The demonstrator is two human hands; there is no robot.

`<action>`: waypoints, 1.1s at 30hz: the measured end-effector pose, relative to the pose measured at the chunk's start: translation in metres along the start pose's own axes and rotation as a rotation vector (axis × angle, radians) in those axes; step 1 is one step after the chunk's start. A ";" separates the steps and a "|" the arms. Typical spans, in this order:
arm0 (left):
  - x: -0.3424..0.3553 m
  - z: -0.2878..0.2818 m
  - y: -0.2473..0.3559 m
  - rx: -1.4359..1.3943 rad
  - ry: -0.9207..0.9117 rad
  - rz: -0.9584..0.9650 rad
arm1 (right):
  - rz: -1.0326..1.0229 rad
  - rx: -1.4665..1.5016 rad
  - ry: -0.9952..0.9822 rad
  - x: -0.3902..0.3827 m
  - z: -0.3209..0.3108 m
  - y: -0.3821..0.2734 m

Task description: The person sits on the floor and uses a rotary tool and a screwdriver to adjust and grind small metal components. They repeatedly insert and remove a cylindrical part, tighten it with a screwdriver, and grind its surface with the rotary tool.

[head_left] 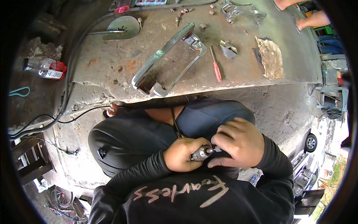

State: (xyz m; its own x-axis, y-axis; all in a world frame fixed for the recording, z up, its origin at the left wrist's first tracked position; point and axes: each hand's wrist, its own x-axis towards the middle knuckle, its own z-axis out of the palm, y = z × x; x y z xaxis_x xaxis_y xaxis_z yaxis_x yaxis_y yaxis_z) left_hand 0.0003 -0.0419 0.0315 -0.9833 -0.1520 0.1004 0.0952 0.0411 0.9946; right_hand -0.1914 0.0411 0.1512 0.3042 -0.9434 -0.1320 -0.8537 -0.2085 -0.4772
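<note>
My left hand (182, 155) is closed around a metal rotary tool (199, 153) held over my lap. My right hand (236, 142) is curled at the tool's front end, with fingers around a small attachment on its tip that is mostly hidden. Ahead, on the worn concrete slab (108, 74), lie a polished metal frame part (158, 59), a screwdriver with a red handle (217, 71), several small cylindrical pieces (203, 27) and a small folded grey scrap (228, 50).
Also around are a tan cloth (271, 58), a round disc (117, 35), another metal part (233, 11), a plastic bottle (52, 69), a hose (67, 89) and cables. Another person's feet (298, 24) stand at upper right. Dark furniture (28, 164) is at left.
</note>
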 end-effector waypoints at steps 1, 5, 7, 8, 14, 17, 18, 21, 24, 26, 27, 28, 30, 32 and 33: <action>0.000 -0.001 0.003 0.012 -0.027 -0.036 | 0.025 -0.031 -0.040 -0.002 0.000 -0.003; -0.007 0.002 0.007 0.033 0.013 -0.007 | 0.044 -0.098 -0.103 -0.005 0.000 -0.016; -0.010 0.005 0.004 0.020 0.063 0.035 | 0.004 -0.102 -0.021 -0.006 0.000 -0.019; -0.009 0.004 0.004 0.041 0.073 0.057 | -0.037 -0.093 0.004 -0.006 -0.003 -0.020; -0.014 0.007 0.011 0.083 0.077 0.121 | 0.148 -0.252 0.082 -0.008 -0.010 -0.040; -0.017 0.012 0.009 0.059 0.080 0.155 | 0.089 -0.148 -0.042 -0.015 -0.008 -0.040; -0.019 0.012 0.008 0.066 0.058 0.129 | 0.012 -0.137 -0.008 -0.015 -0.009 -0.043; -0.021 0.013 0.005 0.075 0.065 0.173 | -0.081 -0.136 0.175 -0.012 -0.008 -0.047; -0.022 0.013 0.012 0.096 0.089 0.188 | 0.036 -0.199 0.156 -0.014 -0.008 -0.055; -0.023 0.014 0.012 0.097 0.086 0.193 | 0.125 -0.201 0.034 -0.016 -0.008 -0.057; -0.023 0.015 0.010 0.084 0.078 0.191 | 0.150 -0.167 -0.058 -0.018 -0.009 -0.058; -0.023 0.016 0.009 0.071 0.071 0.188 | 0.095 -0.161 -0.066 -0.022 -0.006 -0.053; -0.024 0.015 0.008 0.086 0.060 0.203 | -0.075 -0.150 -0.034 -0.021 -0.007 -0.049; -0.025 0.015 0.008 0.092 0.067 0.207 | -0.019 -0.059 0.086 -0.017 -0.011 -0.060; -0.025 0.016 0.008 0.090 0.080 0.205 | 0.010 -0.014 0.146 -0.015 -0.012 -0.064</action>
State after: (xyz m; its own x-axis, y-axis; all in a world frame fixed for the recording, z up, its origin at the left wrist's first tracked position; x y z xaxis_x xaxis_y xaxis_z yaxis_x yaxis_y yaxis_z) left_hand 0.0228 -0.0223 0.0368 -0.9291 -0.2095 0.3049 0.2734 0.1662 0.9474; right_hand -0.1464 0.0652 0.1940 0.2320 -0.9727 -0.0086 -0.8624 -0.2016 -0.4643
